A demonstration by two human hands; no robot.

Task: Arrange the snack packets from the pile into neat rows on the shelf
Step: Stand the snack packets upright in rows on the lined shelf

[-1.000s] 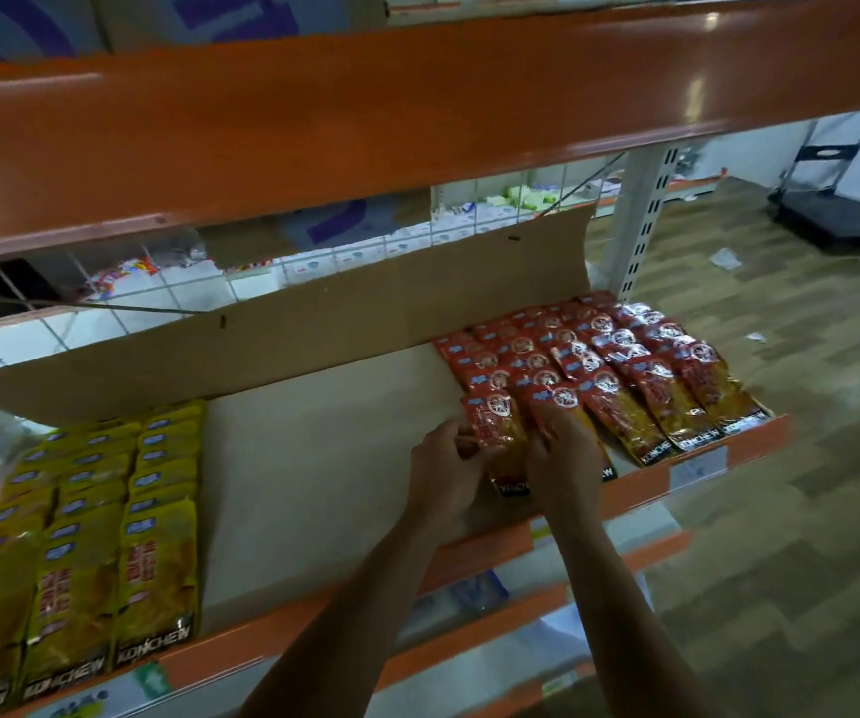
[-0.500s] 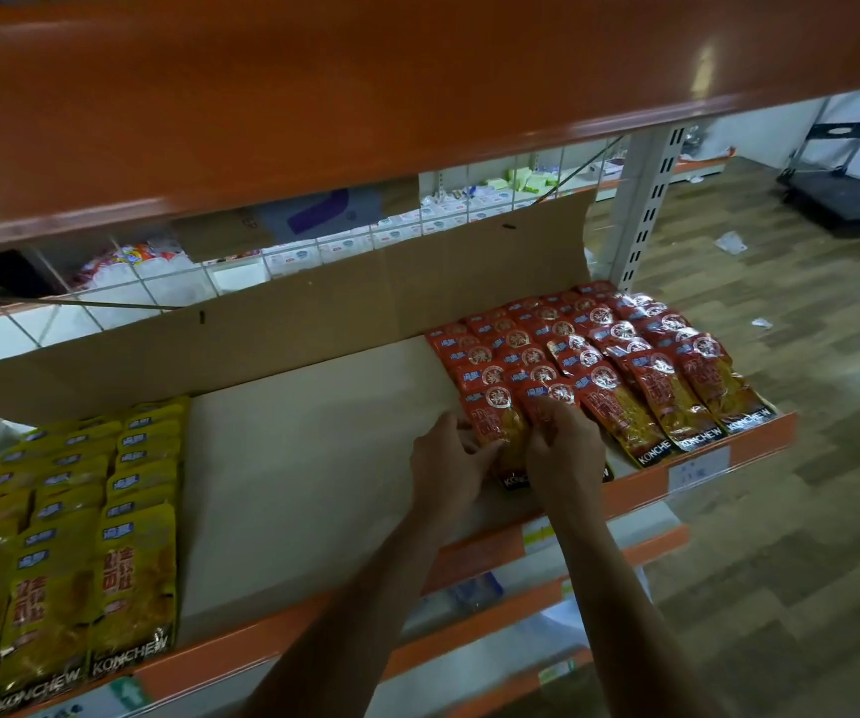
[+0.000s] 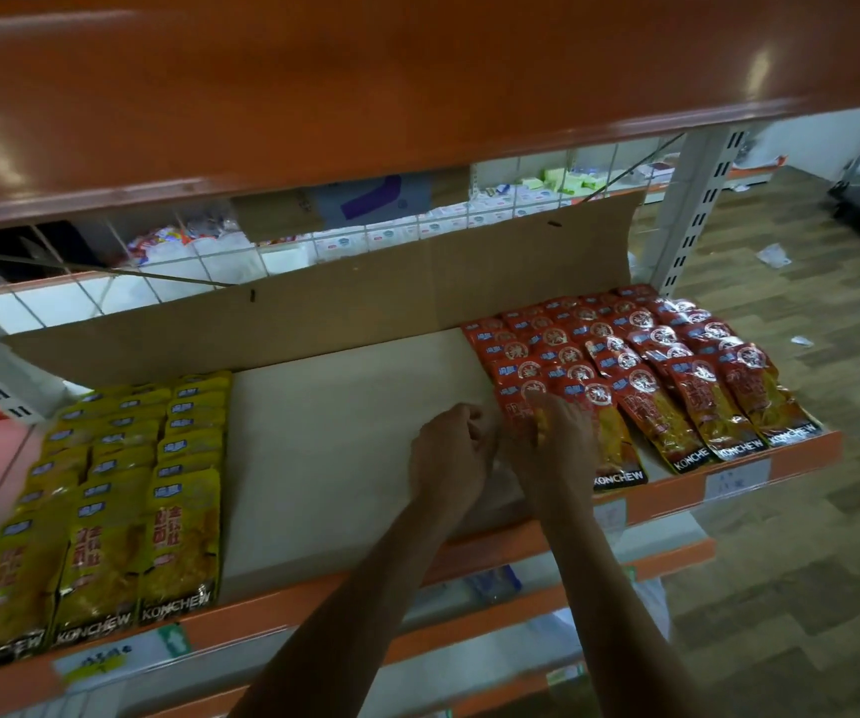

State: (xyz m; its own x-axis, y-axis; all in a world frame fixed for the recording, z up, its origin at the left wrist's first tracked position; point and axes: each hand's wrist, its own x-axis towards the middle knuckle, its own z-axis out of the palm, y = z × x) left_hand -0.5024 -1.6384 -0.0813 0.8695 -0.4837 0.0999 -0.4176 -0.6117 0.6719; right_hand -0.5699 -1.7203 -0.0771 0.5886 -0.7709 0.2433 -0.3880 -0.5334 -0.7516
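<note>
Left hand (image 3: 448,453) curled on the red packet's (image 3: 518,399) left edge; right hand (image 3: 555,448) grips its middle.

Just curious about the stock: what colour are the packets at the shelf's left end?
The left packets are yellow with red print, clearest in the head view.

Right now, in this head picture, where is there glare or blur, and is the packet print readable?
Head view: glare patches on the orange upper shelf and the glossy red packets; head view: the left hand and right hand are smeared by motion blur; head view: KONCHEW on the front yellow packets reads, finer print does not.
</note>
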